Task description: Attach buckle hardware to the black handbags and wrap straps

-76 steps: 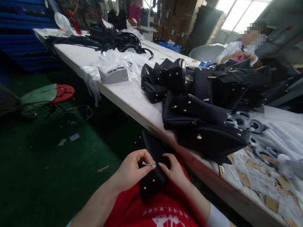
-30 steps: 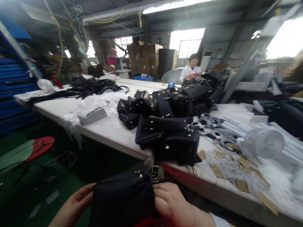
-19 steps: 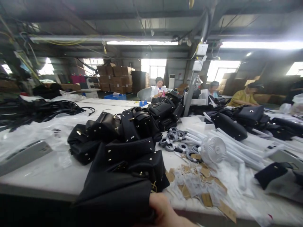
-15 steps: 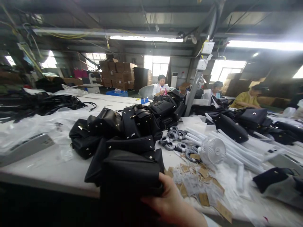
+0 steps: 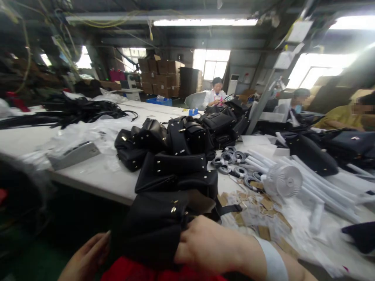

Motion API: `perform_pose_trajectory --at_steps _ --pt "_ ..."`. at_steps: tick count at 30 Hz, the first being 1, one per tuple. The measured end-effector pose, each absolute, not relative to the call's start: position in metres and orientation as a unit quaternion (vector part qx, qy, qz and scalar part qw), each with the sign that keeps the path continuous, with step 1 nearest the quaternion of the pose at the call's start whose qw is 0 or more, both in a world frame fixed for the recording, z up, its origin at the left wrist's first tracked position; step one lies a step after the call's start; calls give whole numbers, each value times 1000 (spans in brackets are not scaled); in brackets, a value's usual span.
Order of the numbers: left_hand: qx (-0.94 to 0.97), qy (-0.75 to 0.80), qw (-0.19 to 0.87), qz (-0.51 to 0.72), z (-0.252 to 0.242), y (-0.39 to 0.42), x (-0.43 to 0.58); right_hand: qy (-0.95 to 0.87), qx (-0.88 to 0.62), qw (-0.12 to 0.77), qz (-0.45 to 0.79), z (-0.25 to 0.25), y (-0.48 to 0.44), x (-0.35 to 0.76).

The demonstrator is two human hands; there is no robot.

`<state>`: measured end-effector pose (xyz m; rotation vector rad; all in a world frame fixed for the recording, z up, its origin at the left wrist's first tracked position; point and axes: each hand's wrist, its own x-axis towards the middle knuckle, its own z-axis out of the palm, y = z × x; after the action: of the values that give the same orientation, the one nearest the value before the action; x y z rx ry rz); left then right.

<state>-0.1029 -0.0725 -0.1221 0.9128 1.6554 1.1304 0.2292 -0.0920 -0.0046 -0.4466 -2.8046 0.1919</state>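
Black handbag (image 5: pixel 155 226) with small gold studs, held low in front of the body, just short of the near edge of the white table (image 5: pixel 96 181) and above a red garment (image 5: pixel 131 273). Clamped at its right end by the right hand (image 5: pixel 205 246), fingers curled shut over the bag's edge, pale cuff at the wrist. Left hand (image 5: pixel 88 257) lower down at the bag's left side, fingers stretched toward it and blurred; grip or mere touch, impossible to tell.

Just beyond, on the table, a heap of black bags (image 5: pixel 175 168) of the same kind, lying stacked and tumbled. To the right of the heap, scattered brown card tags (image 5: pixel 265 203), grey tape rolls (image 5: pixel 234 158), a small white fan (image 5: pixel 285 180) and long white tubes (image 5: pixel 322 187). To the left, a grey tape dispenser (image 5: pixel 74 155) among clear plastic wrap, with a tangle of black straps (image 5: pixel 84 111) farther back.

At the far end, a seated person in white (image 5: pixel 215 96); at the right, a person in yellow (image 5: pixel 345 116). Behind, stacked cardboard boxes (image 5: pixel 164 76).
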Motion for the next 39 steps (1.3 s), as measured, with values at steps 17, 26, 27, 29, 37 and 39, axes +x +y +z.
perform_pose_trajectory --at_steps 17,26,27,29,37,39 --pt "462 487 685 282 -159 -114 -58 -968 -181 15 170 -116 -185 88" --pt "221 421 808 348 -169 -138 -66 -738 -612 137 247 -113 -192 102" --pt "221 417 809 349 -170 -142 -65 -727 -637 119 227 -115 -191 101" --pt "242 414 801 358 -172 -146 -62 -723 -658 71 199 -119 -185 100" --pt "295 421 756 405 -171 -141 -60 -755 -591 -117 258 -133 -126 114" --pt "297 426 749 412 -170 -137 -61 -754 -580 -141 275 -136 -116 115"
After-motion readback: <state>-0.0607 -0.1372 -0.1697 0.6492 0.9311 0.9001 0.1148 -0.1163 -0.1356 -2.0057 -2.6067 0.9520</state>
